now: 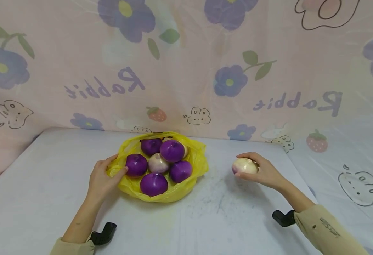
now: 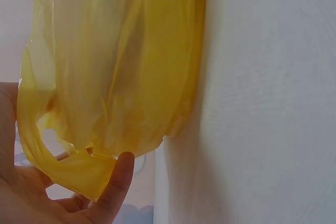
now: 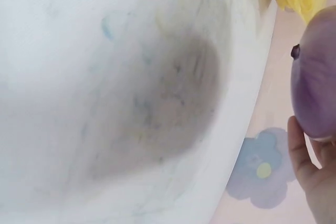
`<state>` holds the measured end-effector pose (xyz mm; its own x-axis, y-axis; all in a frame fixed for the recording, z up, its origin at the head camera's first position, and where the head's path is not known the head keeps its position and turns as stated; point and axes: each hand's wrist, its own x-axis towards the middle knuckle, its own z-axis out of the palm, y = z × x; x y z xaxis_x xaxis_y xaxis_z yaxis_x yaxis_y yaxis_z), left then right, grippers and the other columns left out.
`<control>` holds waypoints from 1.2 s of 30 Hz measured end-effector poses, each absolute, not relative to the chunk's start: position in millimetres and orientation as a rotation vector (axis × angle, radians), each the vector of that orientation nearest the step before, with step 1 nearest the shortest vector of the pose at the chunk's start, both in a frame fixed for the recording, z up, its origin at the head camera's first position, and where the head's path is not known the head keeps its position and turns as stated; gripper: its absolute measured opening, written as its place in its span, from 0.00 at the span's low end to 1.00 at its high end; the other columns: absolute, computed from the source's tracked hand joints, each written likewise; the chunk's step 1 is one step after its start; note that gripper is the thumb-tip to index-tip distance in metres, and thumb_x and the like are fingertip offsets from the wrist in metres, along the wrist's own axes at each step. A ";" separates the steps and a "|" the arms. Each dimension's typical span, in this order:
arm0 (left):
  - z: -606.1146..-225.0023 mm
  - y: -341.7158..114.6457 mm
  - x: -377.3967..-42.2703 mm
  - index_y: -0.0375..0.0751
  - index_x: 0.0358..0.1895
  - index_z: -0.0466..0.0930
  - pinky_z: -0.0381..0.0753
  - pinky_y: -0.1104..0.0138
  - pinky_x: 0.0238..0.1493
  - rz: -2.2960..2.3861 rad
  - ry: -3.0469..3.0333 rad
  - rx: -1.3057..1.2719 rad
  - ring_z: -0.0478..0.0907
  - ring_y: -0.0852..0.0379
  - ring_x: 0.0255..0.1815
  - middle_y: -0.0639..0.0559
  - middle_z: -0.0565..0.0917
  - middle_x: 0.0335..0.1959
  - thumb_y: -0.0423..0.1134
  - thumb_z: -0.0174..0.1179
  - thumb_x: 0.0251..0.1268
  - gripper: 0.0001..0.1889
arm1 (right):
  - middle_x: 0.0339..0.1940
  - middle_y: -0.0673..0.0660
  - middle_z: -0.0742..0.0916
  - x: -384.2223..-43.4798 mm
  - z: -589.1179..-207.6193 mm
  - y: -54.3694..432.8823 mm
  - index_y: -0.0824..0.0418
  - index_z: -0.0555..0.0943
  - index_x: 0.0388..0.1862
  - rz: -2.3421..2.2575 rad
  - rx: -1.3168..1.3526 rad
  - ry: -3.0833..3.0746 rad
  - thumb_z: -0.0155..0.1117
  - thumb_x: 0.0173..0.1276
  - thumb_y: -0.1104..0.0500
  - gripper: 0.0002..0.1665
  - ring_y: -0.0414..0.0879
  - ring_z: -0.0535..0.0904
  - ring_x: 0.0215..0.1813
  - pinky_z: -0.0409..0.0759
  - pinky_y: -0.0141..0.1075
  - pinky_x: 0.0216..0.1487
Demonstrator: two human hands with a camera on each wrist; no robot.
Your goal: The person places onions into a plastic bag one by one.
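A yellow plastic bag (image 1: 202,156) stands wide open on the table, with several round purple and whitish turnips inside; one purple turnip (image 1: 153,184) lies nearest its front edge. My left hand (image 1: 101,179) holds the bag's left rim, thumb over the edge. In the left wrist view, the fingers and thumb (image 2: 122,174) pinch a loop of the yellow film. To the right of the bag, my right hand (image 1: 266,171) grips another turnip (image 1: 244,165) just over the table. Its white side shows in the head view, its purple side with a dark stem nub in the right wrist view.
The white table (image 1: 186,226) has dark smudges between the bag and my right hand. Behind it hangs a pink cloth (image 1: 186,71) printed with flowers and rabbits. Black wrist mounts (image 1: 104,234) sit by both sleeves.
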<state>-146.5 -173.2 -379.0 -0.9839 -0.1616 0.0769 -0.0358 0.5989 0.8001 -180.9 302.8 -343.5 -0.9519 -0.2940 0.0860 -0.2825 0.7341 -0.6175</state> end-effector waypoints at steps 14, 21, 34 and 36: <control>-378.2 -174.2 -146.9 0.32 0.68 0.65 0.61 0.45 0.62 -1.339 -2.669 0.174 0.64 0.34 0.60 0.30 0.66 0.60 0.45 0.59 0.61 0.33 | 0.58 0.52 0.79 -199.0 -336.5 264.8 0.47 0.76 0.58 -1.121 -0.656 2.823 0.76 0.53 0.50 0.32 0.49 0.75 0.52 0.78 0.39 0.47; -378.3 -174.0 -146.9 0.33 0.68 0.65 0.60 0.45 0.63 -1.345 -2.675 0.172 0.63 0.34 0.61 0.30 0.65 0.61 0.45 0.59 0.61 0.33 | 0.58 0.51 0.79 -205.2 -333.8 246.4 0.46 0.76 0.58 -1.179 -0.714 2.773 0.77 0.52 0.50 0.33 0.48 0.75 0.51 0.80 0.38 0.45; -378.9 -173.5 -148.5 0.34 0.68 0.65 0.60 0.45 0.63 -1.338 -2.685 0.179 0.63 0.34 0.61 0.30 0.65 0.61 0.45 0.59 0.62 0.33 | 0.57 0.50 0.80 -215.9 -327.1 213.7 0.53 0.76 0.61 -1.257 -0.840 2.684 0.77 0.52 0.53 0.36 0.49 0.77 0.49 0.81 0.39 0.44; -378.4 -173.5 -148.0 0.34 0.68 0.65 0.60 0.45 0.62 -1.340 -2.687 0.180 0.63 0.34 0.61 0.30 0.65 0.61 0.45 0.59 0.62 0.33 | 0.58 0.51 0.79 -216.7 -325.3 207.1 0.51 0.75 0.61 -1.273 -0.852 2.666 0.77 0.52 0.53 0.36 0.49 0.76 0.49 0.81 0.40 0.44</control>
